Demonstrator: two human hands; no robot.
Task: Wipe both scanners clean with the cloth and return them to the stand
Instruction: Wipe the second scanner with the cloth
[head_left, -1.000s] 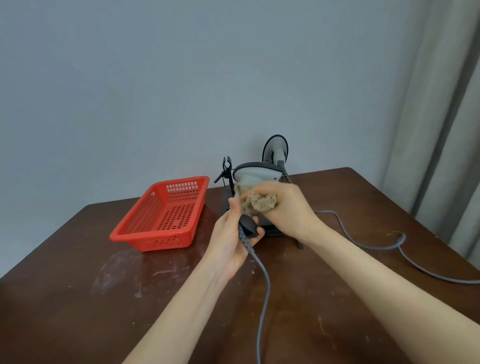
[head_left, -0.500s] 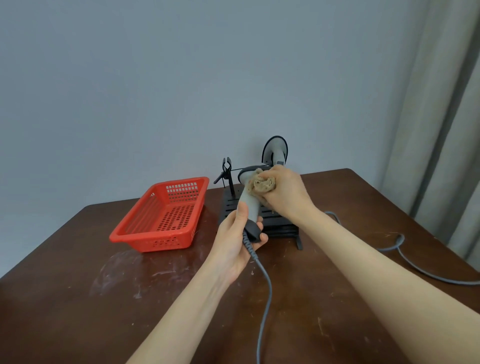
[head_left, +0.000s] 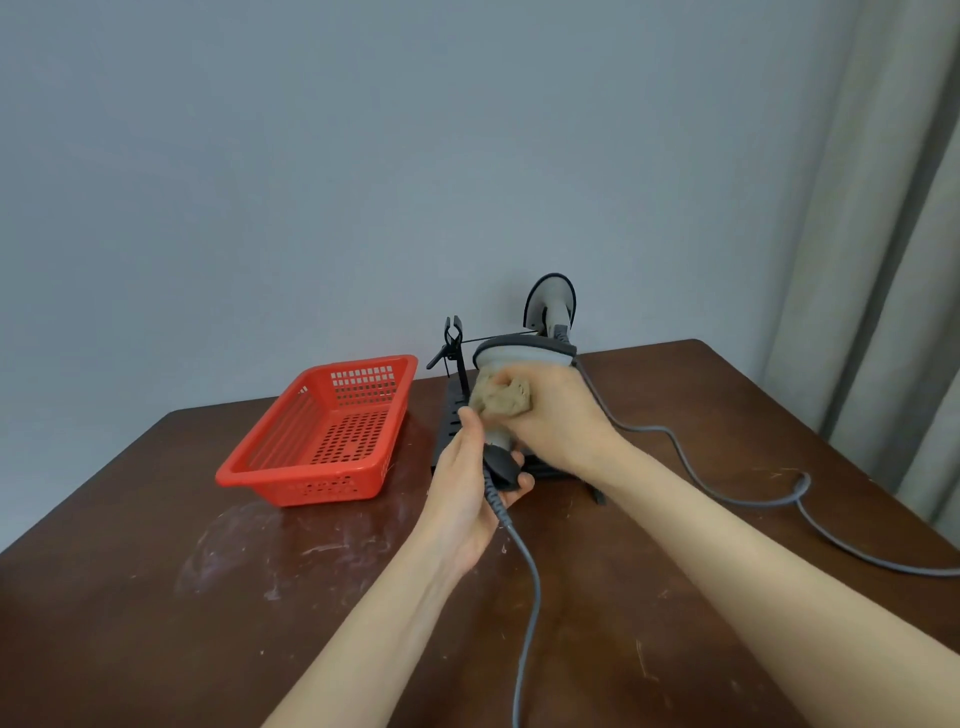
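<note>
A grey corded scanner (head_left: 522, 355) is held upright above the table by my left hand (head_left: 470, 488), which grips the dark base of its handle. My right hand (head_left: 558, 415) grips a bunched tan cloth (head_left: 501, 397) and presses it against the scanner's neck just below the head. A second grey scanner (head_left: 551, 304) sits upright at the back of the black stand (head_left: 453, 415), which my hands partly hide.
A red perforated basket (head_left: 322, 439) stands left of the stand on the dark wooden table (head_left: 182, 597). The held scanner's cable (head_left: 527, 597) runs toward me; another grey cable (head_left: 753, 493) trails right. A curtain (head_left: 893, 260) hangs at the right.
My right hand with the cloth went up to the scanner's head and has come back down to its neck. The left hand kept its grip on the handle.
</note>
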